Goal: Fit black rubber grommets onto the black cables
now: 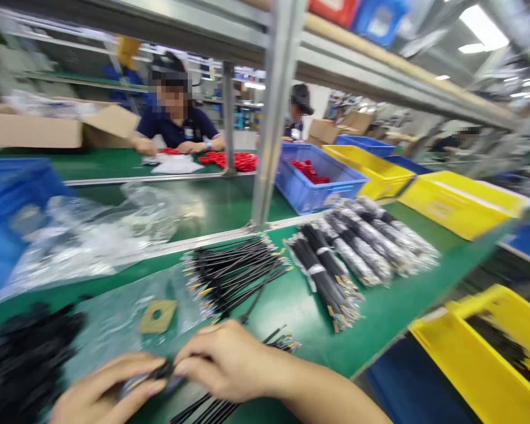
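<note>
Where left grip (103,391) and right grip (229,360) meet, fingertips pinch a black piece (161,370).

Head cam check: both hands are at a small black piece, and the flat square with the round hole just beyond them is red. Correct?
Not the colour: the head view shows the flat square with the round hole as yellowish tan, not red. The rest stands: left hand and right hand are at the small black piece, and the square lies just beyond them.
</note>
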The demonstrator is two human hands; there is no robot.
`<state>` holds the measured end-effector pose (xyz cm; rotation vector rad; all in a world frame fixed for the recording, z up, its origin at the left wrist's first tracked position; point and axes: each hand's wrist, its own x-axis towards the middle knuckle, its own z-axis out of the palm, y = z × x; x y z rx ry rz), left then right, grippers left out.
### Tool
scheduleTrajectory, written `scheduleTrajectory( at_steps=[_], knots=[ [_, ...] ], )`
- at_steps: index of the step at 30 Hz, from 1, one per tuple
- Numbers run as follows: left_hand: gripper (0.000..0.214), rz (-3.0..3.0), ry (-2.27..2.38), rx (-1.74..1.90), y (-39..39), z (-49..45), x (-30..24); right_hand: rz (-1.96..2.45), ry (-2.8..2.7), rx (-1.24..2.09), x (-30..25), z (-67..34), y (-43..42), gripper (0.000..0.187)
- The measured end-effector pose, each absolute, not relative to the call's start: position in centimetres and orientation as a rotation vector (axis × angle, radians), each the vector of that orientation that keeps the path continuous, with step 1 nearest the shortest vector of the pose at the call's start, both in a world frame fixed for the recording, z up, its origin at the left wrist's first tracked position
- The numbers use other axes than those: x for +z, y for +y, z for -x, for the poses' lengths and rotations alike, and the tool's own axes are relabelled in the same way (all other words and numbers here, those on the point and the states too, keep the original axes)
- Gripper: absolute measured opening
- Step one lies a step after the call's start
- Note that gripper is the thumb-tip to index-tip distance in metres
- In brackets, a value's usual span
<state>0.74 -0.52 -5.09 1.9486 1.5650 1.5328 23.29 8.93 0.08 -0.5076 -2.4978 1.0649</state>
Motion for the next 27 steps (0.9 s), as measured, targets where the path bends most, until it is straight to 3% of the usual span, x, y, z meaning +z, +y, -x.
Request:
scheduleTrajectory(
  at_steps=[3, 9, 13, 20, 27],
  knots=[
    [0.019, -1.726, 1.58, 1.623, -1.0, -3.7, -2.2, 0.512, -2.337, 1.155, 0.6, -23.7, 7.7, 0.029],
    [0.037, -1.46, 1.36, 1.585, -1.1, -3.5, -2.5, 0.403, -2.275, 1.298, 0.2, -23.5, 8.6, 0.023],
    [0.033, -1.401, 1.298, 1.526, -1.9, -3.6, -2.6, 0.432, -2.342, 1.289, 0.4, -23.9, 8.5, 0.025],
    [0.023, -1.473, 1.177, 1.512, -1.9, -3.4, -2.3, 0.534, -2.386, 1.576, 0.5, -24.1, 8.6, 0.049],
    [0.016, -1.53, 1.11, 1.484, -2.1, -3.2, -2.5, 0.627, -2.413, 1.769, 0.0, -24.2, 8.6, 0.059]
  ],
)
